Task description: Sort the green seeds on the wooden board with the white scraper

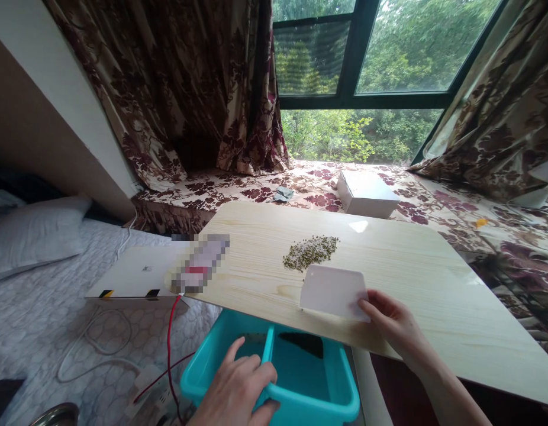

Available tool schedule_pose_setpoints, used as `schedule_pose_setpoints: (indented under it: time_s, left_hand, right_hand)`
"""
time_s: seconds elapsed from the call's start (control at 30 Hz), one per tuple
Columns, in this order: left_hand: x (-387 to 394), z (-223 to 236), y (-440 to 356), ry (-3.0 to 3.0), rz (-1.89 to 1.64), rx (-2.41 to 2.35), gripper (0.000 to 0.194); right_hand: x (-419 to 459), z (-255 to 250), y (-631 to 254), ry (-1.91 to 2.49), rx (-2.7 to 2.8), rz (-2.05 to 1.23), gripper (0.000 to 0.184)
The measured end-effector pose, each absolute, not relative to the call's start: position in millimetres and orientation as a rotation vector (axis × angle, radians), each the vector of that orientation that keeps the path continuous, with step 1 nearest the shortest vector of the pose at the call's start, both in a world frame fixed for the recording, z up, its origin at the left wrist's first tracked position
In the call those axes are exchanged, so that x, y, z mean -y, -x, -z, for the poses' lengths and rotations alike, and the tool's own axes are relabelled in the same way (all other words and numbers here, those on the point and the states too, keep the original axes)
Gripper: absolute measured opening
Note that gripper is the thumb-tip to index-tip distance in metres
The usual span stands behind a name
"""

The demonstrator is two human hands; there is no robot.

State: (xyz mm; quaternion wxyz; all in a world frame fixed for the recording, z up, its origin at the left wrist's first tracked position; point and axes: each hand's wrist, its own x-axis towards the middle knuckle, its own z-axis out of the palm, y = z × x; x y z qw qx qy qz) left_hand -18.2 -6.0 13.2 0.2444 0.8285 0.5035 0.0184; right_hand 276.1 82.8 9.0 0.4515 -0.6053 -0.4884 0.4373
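My right hand pinches the right edge of a flat white plastic card with rounded corners, held tilted at the tabletop near its front edge. Just behind the card, small green beans mixed with white grains lie in a loose patch on the pale wooden table. Below the table edge stands a teal bin, split by a divider into two compartments. My left hand grips the divider, one finger stretched over the left compartment. A dark patch shows in the right compartment; I cannot tell what it is.
A blurred phone-like object with a red cable lies at the table's left end. Beside it a white box rests on the bed. Another white box and a crumpled grey-green cloth lie on the window ledge.
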Motion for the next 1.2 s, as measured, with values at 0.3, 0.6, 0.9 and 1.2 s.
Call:
schedule_pose_setpoints:
  time_s: [0.3,0.6,0.9,1.2]
  left_hand:
    - [7.4,-6.3,26.2,-2.302,-0.087,-1.379,0.019]
    - [7.7,-11.9,26.9,-2.286,-0.138,-1.406,0.019]
    - [7.7,-15.9,27.1,-2.274,-0.094,-1.423,0.018]
    - [7.8,-5.1,13.0,-2.415,-0.148,-1.308,0.014]
  right_hand:
    - [-99.5,-5.3,-266.6,1.533,1.092,-0.902,0.031]
    - [-100.0,0.4,-259.3,1.508,1.241,-0.949,0.025]
    - [-79.4,-19.1,-257.3,1.355,1.419,-1.310,0.033]
    - [-88.0,-10.4,-280.0,1.543,1.058,-0.826,0.039]
